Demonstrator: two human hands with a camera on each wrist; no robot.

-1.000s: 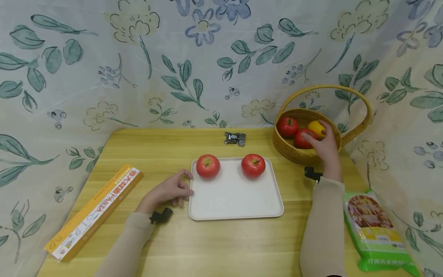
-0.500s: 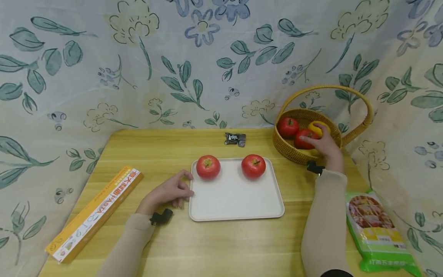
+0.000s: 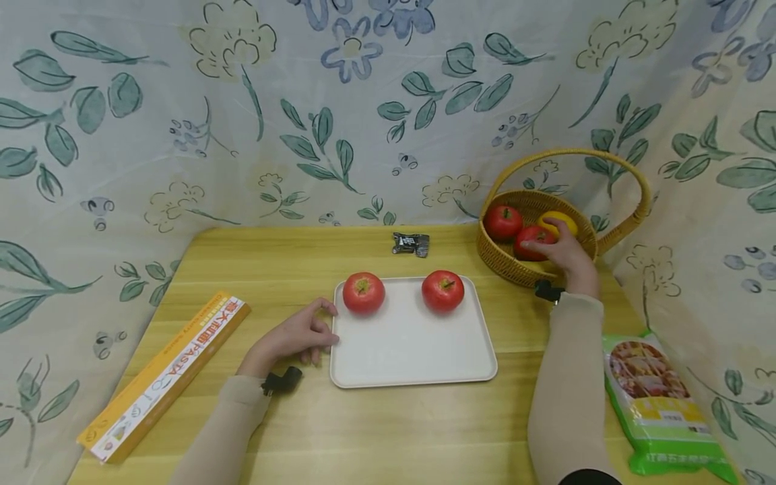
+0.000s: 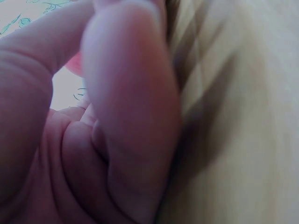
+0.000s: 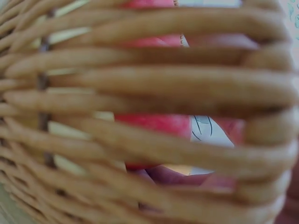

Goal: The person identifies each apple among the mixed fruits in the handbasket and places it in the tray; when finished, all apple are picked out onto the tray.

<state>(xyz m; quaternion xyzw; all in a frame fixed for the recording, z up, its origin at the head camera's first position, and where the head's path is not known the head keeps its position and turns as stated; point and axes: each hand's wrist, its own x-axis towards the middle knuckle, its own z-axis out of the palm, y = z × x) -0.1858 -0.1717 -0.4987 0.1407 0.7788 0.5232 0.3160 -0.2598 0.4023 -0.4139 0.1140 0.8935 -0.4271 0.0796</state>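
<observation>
In the head view, my right hand [image 3: 571, 256] reaches into a wicker basket [image 3: 508, 266] at the back right. Its thumb and fingers grip a red apple [image 3: 533, 237]. Behind that lies a yellow fruit [image 3: 562, 219], partly covered by the fingers; another red apple [image 3: 503, 222] sits to the left. Basket weave [image 5: 140, 98] hides most of this hand in the right wrist view. My left hand [image 3: 295, 335] rests on the table, relaxed fingertips at the left rim of a white tray [image 3: 412, 353]. Two red apples [image 3: 364, 294] [image 3: 443, 292] sit apart along the tray's far side.
A long pasta box [image 3: 165, 377] lies slanted on the left. A small black wrapped packet [image 3: 411, 244] is behind the tray. At the right edge lies a green food bag [image 3: 667, 411]. The basket's tall handle [image 3: 570, 152] arches over its opening; patterned cloth hangs behind.
My right hand has sunk lower into the basket, its fingers closing in around the red apple. My left hand and the tray have stayed in place.
</observation>
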